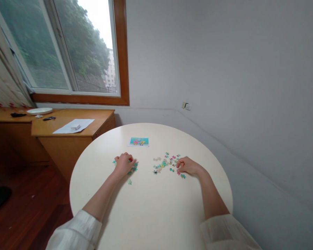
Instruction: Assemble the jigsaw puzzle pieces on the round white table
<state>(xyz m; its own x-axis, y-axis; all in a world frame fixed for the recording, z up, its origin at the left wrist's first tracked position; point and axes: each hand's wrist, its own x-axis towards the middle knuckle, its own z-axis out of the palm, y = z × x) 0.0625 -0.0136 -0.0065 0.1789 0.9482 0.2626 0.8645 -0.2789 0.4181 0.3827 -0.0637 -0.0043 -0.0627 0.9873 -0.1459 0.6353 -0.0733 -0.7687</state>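
My left hand (pixel 123 163) rests on the round cream table (pixel 146 208), its fingers curled over a small cluster of teal puzzle pieces (pixel 133 167). One loose teal piece (pixel 129 182) lies just below it. My right hand (pixel 186 165) lies at the right edge of a scattered pile of several coloured puzzle pieces (pixel 165 163), fingers bent and pinched among them. What either hand holds is too small to make out. A small picture card (pixel 138 141) with a blue cartoon image lies farther back on the table.
A wooden cabinet (pixel 67 139) stands to the left with a sheet of paper (pixel 73 126), a white plate (pixel 39 111) and small dark items on top. A window (pixel 67 52) is behind it. Grey wall runs close along the table's right side, with a wall socket (pixel 186 106).
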